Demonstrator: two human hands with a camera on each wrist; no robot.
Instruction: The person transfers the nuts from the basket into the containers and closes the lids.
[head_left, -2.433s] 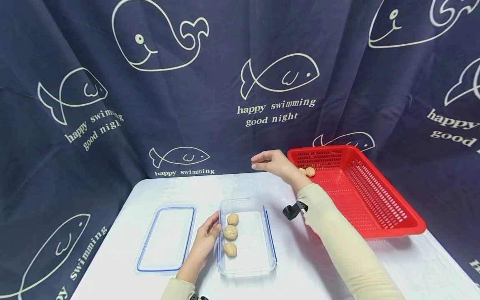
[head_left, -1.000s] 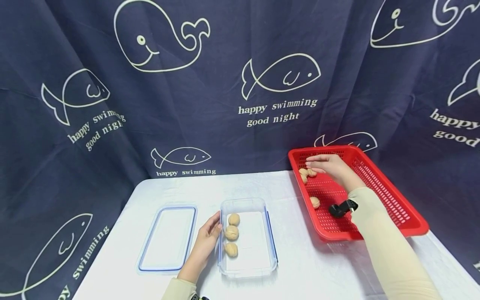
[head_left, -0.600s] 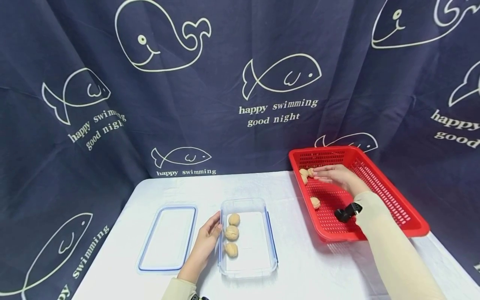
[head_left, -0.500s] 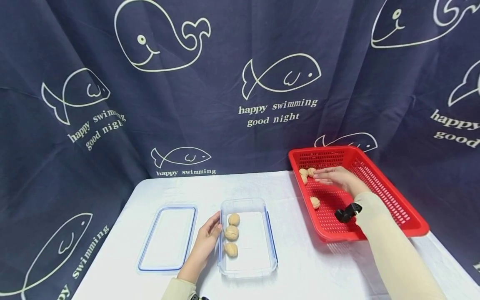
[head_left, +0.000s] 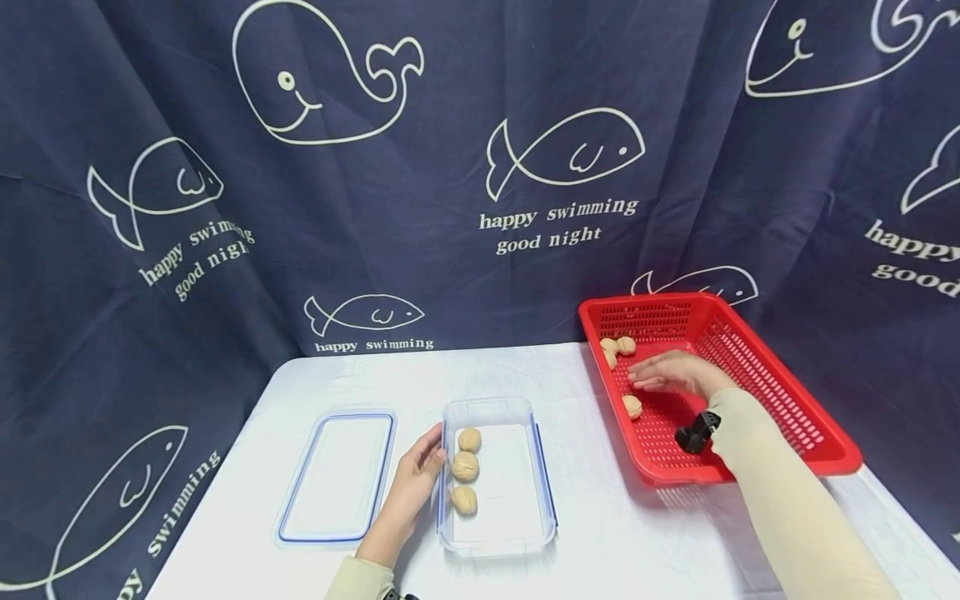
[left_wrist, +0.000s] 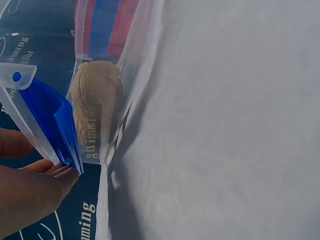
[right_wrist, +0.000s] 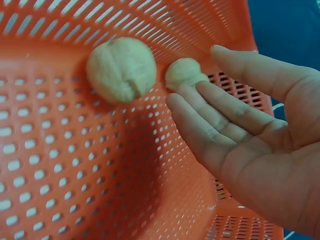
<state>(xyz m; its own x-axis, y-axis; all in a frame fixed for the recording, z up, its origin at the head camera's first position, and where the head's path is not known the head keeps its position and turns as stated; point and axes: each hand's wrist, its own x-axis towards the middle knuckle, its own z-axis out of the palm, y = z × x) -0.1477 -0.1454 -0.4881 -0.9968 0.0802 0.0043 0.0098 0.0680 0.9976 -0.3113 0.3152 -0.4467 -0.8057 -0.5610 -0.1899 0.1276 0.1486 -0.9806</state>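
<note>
My left hand [head_left: 414, 473] holds the left side of a clear plastic food container [head_left: 498, 548]. In the left wrist view, the blue latch flap [left_wrist: 50, 117] lies between thumb and fingers. Three walnuts [head_left: 465, 467] sit in a column along the container's left wall. My right hand [head_left: 678, 372] hovers inside the red basket [head_left: 780, 392], fingers extended and nothing in them. Just below its fingertips lies a single walnut [head_left: 632, 407]; three more walnuts [head_left: 626, 345] cluster in the far left corner. In the right wrist view, thumb and fingers spread apart near a walnut [right_wrist: 122, 70].
A clear lid with a blue seal [head_left: 337, 479] lies flat on the white tabletop [head_left: 585, 467], left of the container. Behind the table hangs a dark blue curtain [head_left: 450, 167] printed with fish and whales. The basket's raised rim stands along the right side.
My right hand has moved from above the table into the basket, to the far walnuts, then back toward the single walnut. The left hand and container have stayed in place.
</note>
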